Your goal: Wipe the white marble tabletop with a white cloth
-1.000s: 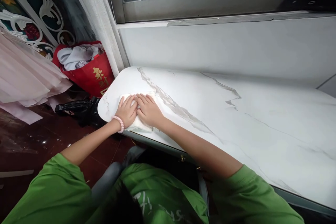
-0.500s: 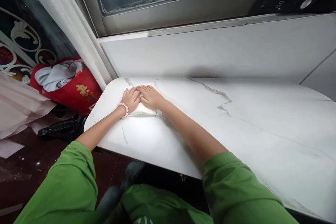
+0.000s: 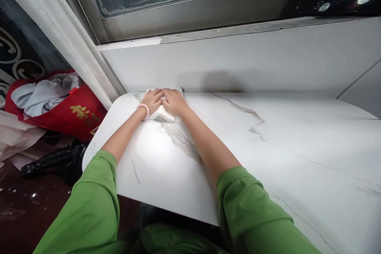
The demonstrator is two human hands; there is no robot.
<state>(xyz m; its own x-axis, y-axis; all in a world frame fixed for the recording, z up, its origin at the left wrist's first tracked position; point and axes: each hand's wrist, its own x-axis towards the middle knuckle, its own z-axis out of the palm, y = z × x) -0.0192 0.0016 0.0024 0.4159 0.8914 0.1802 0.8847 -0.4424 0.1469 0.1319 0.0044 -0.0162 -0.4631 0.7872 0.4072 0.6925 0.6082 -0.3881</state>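
Note:
A folded white cloth (image 3: 168, 116) lies on the white marble-patterned tabletop (image 3: 166, 174), close against the wall at the far left part of the table. My left hand (image 3: 152, 101), with a pink beaded bracelet at the wrist, rests flat on the cloth with its fingers stretched forward. Beside it my right hand (image 3: 175, 103) presses flat on the same cloth, and the two hands touch at the fingers and thumbs. Much of the cloth is hidden under both palms.
A grey wall panel (image 3: 253, 59) and a metal-framed window (image 3: 178, 16) rise behind the table. Left of it hang a white curtain (image 3: 59, 24) and a red bag (image 3: 80, 115) of pale fabric. A black object (image 3: 53, 162) is below the bag.
Both hands and the cloth have slid away from me to the back edge by the wall. More grey veining shows on the tabletop in front of them. The camera view has shifted slightly.

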